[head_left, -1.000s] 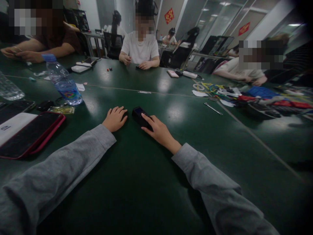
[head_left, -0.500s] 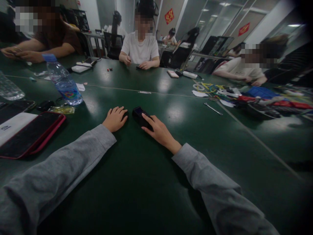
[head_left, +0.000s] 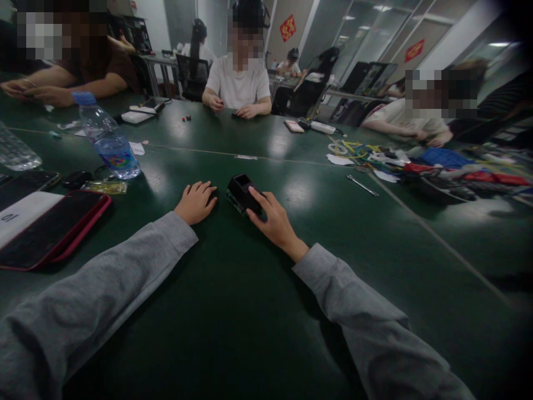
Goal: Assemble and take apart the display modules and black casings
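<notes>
My right hand [head_left: 273, 220] grips a black plastic cover [head_left: 245, 188] with a small dark square window near its far end. The cover is raised at a slant above a green circuit board [head_left: 235, 204], whose edge shows below it. Most of the board is hidden under the cover and my fingers. Whether the two parts still touch at the near end I cannot tell. To the left, my left hand [head_left: 196, 201] lies palm down on the dark green table [head_left: 233, 289], fingers spread, holding nothing and a little apart from the board.
A water bottle [head_left: 110, 139] and a phone in a red case [head_left: 62, 228] are on the left. A wrench [head_left: 362, 185] lies to the right, before a heap of cables and tools [head_left: 441, 166]. Across the table sits a person in a white shirt [head_left: 239, 83]; others sit at both sides.
My right hand has lifted the black cover slightly, uncovering the edge of the green circuit board beneath. My left hand has stayed in place.
</notes>
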Motion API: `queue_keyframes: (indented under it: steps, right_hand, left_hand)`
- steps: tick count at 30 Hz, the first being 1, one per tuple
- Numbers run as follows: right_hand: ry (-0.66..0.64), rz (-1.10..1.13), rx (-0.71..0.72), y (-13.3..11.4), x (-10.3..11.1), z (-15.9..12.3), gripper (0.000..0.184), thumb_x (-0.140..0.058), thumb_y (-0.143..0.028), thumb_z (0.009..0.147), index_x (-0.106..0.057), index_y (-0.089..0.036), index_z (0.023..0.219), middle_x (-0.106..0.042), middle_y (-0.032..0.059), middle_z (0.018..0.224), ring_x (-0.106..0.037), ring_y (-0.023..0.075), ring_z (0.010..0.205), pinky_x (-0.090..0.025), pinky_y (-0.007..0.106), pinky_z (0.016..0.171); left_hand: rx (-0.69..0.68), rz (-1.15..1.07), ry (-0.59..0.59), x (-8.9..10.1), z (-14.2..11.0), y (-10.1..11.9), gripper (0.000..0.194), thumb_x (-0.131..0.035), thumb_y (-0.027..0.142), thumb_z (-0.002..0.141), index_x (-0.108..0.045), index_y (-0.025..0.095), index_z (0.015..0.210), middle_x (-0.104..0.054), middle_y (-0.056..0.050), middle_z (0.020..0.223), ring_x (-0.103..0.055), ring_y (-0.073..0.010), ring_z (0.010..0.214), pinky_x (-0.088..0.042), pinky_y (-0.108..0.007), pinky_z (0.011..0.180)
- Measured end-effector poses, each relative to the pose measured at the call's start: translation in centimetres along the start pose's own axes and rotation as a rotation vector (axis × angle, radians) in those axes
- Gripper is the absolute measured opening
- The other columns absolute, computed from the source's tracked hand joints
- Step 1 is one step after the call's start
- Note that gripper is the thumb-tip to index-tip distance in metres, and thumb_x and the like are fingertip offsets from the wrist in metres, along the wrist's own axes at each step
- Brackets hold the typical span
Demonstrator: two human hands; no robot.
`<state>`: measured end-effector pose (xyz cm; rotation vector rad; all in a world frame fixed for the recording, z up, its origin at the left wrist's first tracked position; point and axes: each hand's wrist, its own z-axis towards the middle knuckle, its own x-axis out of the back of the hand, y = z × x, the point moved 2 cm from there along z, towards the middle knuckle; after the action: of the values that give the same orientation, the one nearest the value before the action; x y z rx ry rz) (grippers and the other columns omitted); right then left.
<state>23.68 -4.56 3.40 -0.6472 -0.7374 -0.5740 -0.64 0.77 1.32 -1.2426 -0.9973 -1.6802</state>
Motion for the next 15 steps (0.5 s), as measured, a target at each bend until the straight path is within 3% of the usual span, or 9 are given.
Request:
queue_keyframes:
  steps: [8, 15]
  right_hand:
    - [0.227, 0.051, -0.089, 0.6, 0.6, 0.1, 0.053, -0.052, -0.032, 0.095, -0.036, -0.031, 0.145, -0.051, 0.0069, 0.119, -0.053, 0.0220, 0.107, -0.051, 0.044, 0.094]
    - [0.272, 0.031, -0.217, 2.1, 0.3, 0.2, 0.048, -0.049, -0.030, 0.093, -0.042, -0.027, 0.141, -0.052, 0.0077, 0.117, -0.053, 0.0232, 0.108, -0.049, 0.047, 0.097]
  left_hand:
    - [0.008, 0.005, 0.000, 0.2, -0.1, 0.2, 0.047, -0.032, 0.041, 0.098, -0.046, 0.019, 0.138, -0.041, -0.010, 0.150, -0.034, -0.0309, 0.139, -0.028, -0.055, 0.113]
    - [-0.003, 0.004, -0.010, 0.2, -0.1, 0.0, 0.048, -0.032, 0.042, 0.098, -0.045, 0.020, 0.139, -0.041, -0.010, 0.150, -0.034, -0.0310, 0.139, -0.028, -0.055, 0.112]
